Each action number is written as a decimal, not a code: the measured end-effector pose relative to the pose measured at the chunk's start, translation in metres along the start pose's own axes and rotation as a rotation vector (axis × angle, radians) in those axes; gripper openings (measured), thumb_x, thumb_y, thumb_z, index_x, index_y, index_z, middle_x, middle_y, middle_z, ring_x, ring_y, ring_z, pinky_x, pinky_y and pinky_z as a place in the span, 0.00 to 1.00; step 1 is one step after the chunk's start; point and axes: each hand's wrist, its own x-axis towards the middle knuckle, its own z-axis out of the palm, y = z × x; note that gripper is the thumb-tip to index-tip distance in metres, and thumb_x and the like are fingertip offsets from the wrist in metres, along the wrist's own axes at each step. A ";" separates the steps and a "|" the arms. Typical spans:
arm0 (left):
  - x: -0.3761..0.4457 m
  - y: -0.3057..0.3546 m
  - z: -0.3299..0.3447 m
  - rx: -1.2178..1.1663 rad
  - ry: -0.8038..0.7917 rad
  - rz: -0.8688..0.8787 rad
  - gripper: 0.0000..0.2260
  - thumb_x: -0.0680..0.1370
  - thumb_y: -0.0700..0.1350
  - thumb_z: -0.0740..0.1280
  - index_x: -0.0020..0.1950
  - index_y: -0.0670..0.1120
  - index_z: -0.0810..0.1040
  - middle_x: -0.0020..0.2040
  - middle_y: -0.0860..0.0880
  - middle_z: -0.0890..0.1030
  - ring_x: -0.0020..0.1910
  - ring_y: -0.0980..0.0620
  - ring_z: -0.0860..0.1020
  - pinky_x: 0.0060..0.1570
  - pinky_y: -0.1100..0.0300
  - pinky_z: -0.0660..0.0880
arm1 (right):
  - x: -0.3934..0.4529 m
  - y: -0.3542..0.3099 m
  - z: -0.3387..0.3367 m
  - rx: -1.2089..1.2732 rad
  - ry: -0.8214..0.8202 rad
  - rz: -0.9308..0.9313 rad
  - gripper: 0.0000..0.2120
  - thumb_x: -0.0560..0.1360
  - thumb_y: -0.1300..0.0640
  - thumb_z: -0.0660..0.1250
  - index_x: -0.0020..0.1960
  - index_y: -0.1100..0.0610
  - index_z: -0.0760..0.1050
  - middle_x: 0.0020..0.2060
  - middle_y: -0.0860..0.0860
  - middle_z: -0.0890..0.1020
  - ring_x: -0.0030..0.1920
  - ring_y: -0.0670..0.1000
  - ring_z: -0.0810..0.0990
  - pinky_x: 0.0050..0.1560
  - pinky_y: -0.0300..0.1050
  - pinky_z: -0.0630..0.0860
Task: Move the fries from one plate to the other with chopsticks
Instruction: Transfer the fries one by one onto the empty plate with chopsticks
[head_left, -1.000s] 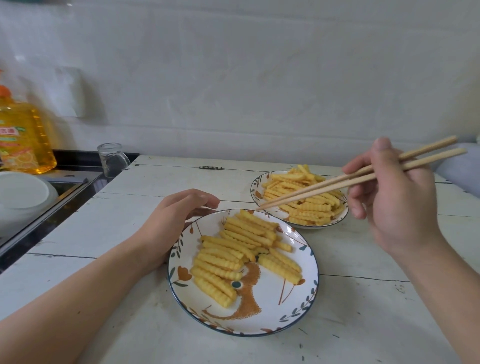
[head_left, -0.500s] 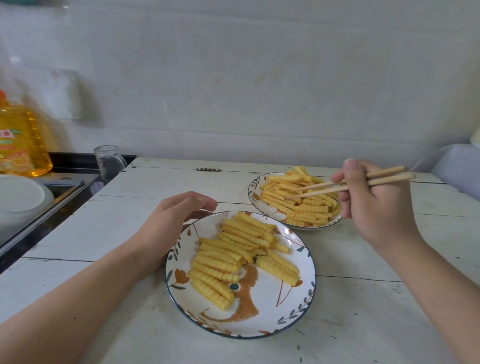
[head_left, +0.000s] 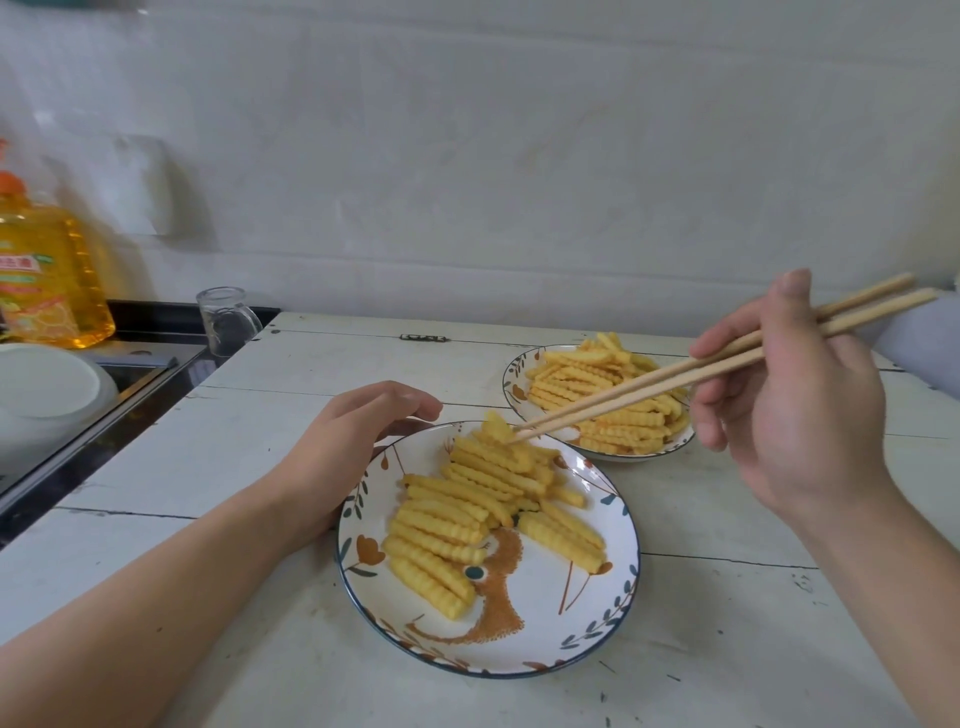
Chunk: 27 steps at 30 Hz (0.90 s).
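We kept our left hand (head_left: 353, 447) low on the surface (head_left: 260, 649), palm down, fingers loosely curved with nothing in them, the bare forearm running back toward the lower left corner of the view. Our right hand (head_left: 789, 410) was raised on the right, its back turned to us, the forefinger stretched up and the thumb and fingers pinching the chopsticks (head_left: 670, 384), which slanted down to the left with their tips close together. The right forearm ran off at the lower right.
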 end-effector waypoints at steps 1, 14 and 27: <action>0.000 0.000 0.000 0.001 0.001 0.001 0.15 0.86 0.45 0.62 0.49 0.47 0.88 0.53 0.43 0.88 0.54 0.44 0.86 0.57 0.44 0.81 | -0.004 -0.001 0.003 -0.001 -0.042 0.008 0.28 0.78 0.39 0.56 0.29 0.55 0.77 0.21 0.55 0.71 0.17 0.54 0.67 0.21 0.39 0.64; -0.001 0.000 0.000 0.001 0.000 0.002 0.15 0.86 0.45 0.62 0.49 0.46 0.88 0.54 0.42 0.88 0.54 0.43 0.85 0.58 0.43 0.80 | -0.027 0.000 0.017 -0.189 -0.229 -0.071 0.22 0.77 0.42 0.60 0.37 0.58 0.78 0.25 0.58 0.71 0.19 0.55 0.69 0.21 0.42 0.64; 0.001 0.000 0.000 0.017 0.007 0.006 0.16 0.86 0.45 0.61 0.48 0.48 0.88 0.53 0.43 0.88 0.54 0.44 0.85 0.57 0.43 0.80 | -0.023 0.000 0.015 -0.172 -0.183 -0.085 0.22 0.78 0.43 0.59 0.36 0.59 0.77 0.23 0.54 0.71 0.19 0.53 0.68 0.22 0.39 0.63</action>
